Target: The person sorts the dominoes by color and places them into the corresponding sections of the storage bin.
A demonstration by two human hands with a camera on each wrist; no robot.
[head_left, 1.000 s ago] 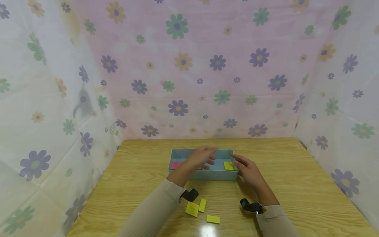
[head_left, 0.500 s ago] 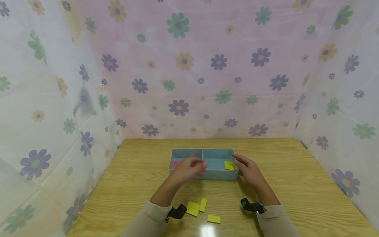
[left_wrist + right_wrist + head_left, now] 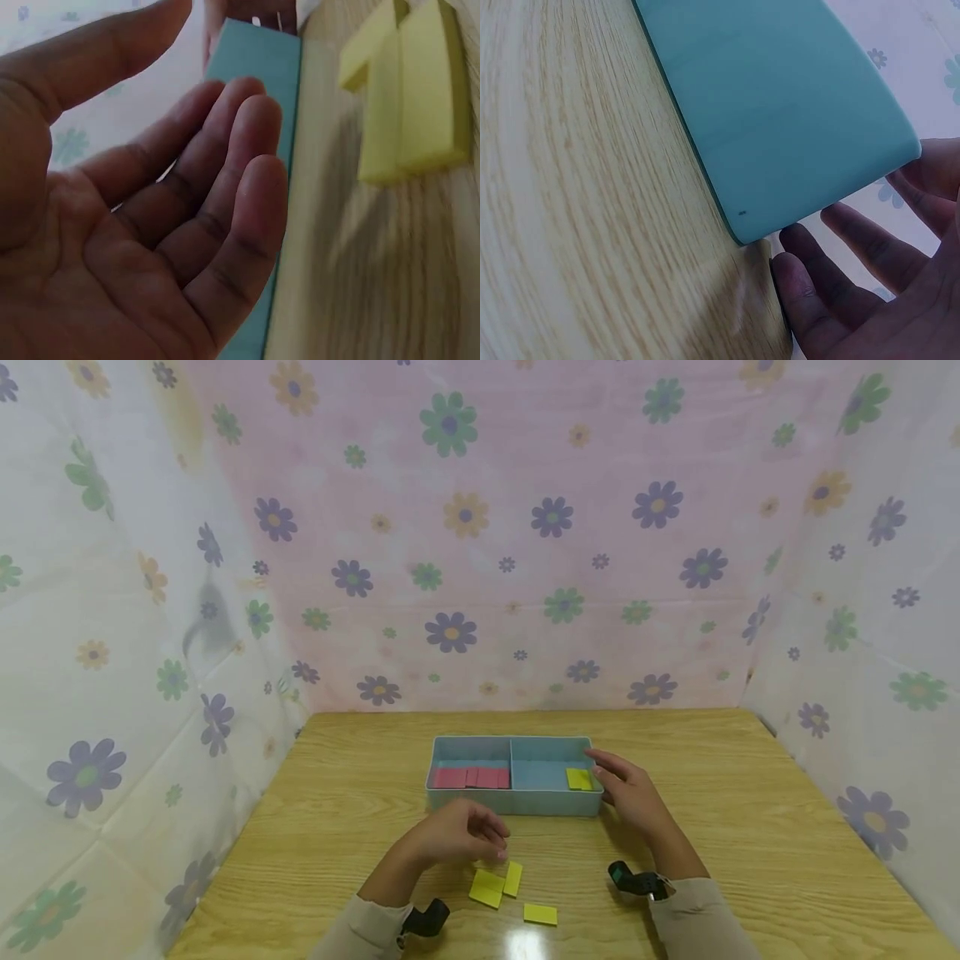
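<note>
My left hand (image 3: 456,835) hovers in front of the light blue box (image 3: 517,803), fingers loosely bent and the palm bare in the left wrist view. Just beyond its fingertips, several flat yellow blocks (image 3: 487,888) lie on the table: two side by side, a narrow one (image 3: 513,878) against them, and a single one (image 3: 540,914) nearer the front. At the box's right end, my right hand (image 3: 633,797) rests its extended fingertips on the end wall. Pink blocks (image 3: 450,777) line the front of the left compartment. Yellow blocks (image 3: 578,779) sit in the right compartment's front right corner.
A divider (image 3: 512,764) splits the box in two. Wood-grain table (image 3: 337,810) surrounds it, backed by a flowered cloth (image 3: 517,527) that also hangs at both sides. Each wrist carries a small black camera (image 3: 427,918).
My left hand has drawn back from over the box toward the front, to above the table by the yellow blocks, uncovering the pink blocks. The right hand stays at the box's end.
</note>
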